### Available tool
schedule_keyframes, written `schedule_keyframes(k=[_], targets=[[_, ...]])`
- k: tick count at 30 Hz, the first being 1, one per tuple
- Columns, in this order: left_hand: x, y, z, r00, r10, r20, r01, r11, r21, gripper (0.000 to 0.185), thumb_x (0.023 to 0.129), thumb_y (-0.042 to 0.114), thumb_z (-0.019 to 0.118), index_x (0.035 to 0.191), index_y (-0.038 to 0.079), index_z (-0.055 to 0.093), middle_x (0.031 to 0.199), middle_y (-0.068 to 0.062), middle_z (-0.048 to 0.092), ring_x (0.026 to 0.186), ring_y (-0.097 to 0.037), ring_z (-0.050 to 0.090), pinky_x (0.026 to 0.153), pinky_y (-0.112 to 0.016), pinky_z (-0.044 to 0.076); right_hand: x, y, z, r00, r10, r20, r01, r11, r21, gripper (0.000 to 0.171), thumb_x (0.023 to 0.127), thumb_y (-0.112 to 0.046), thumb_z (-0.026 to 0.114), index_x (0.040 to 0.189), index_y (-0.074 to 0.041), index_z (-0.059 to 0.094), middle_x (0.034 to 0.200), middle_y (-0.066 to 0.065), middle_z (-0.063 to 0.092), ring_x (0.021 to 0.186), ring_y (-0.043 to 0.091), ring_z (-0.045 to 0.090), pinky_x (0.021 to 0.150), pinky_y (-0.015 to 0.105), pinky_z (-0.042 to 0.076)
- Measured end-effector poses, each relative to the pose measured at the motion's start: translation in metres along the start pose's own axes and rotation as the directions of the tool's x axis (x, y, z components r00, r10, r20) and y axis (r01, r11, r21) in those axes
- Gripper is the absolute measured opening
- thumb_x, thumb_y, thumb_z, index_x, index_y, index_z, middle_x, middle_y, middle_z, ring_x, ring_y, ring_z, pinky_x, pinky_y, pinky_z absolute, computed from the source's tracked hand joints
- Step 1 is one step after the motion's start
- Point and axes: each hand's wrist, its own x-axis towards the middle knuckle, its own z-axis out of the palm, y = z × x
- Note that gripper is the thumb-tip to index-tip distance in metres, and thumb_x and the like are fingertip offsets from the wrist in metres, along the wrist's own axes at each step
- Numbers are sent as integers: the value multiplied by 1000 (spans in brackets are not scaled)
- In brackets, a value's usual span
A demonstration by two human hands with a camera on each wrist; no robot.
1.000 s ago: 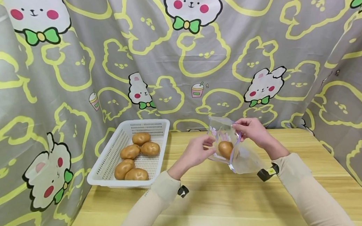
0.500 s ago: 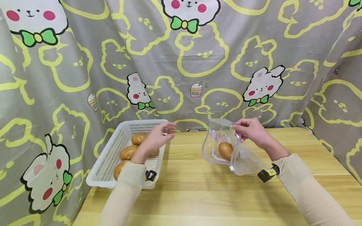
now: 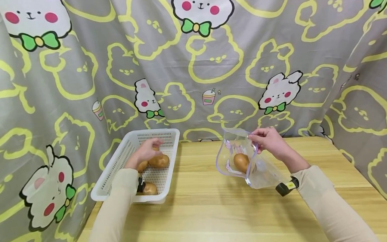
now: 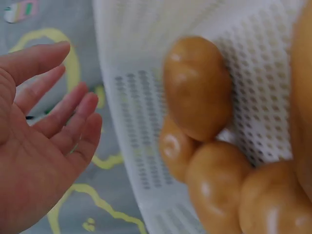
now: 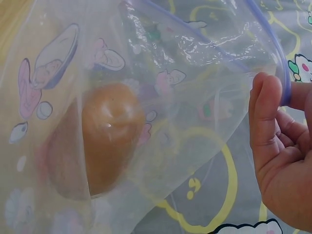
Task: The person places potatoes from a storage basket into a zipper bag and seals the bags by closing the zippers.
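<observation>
Left hand [image 3: 146,151] hovering over white basket [image 3: 113,174] at surface's left, fingers spread, gripping nothing, potatoes [image 3: 159,161] just below. Right hand [image 3: 268,140] pinching rim of clear bag [image 3: 236,157], holding it open above surface [image 3: 220,216]. One potato [image 3: 241,162] lying inside bag.
</observation>
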Motion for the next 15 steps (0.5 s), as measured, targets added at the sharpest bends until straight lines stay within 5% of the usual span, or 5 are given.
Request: schedule_keyframes(k=[6,15], targets=[[7,-18,3,994,-46,96,34,992,124,51,81,3,71,128,0,53,131,-24,51,122,-41,44,101,-51,34,0,2,1,1000,0,-8,0,1000,-8,24,94,-14,60,93,9,61,67,6,57,51,11,53,49,27,51],[13,-35,17,980,-108,169,93,991,96,57,78,-4,70,131,-1,48,133,-30,45,121,-40,43,100,-49,34,-2,3,1,1000,15,-2,-15,1000,0,24,94,-14,60,95,10,61,69,9,56,51,11,52,49,27,51]])
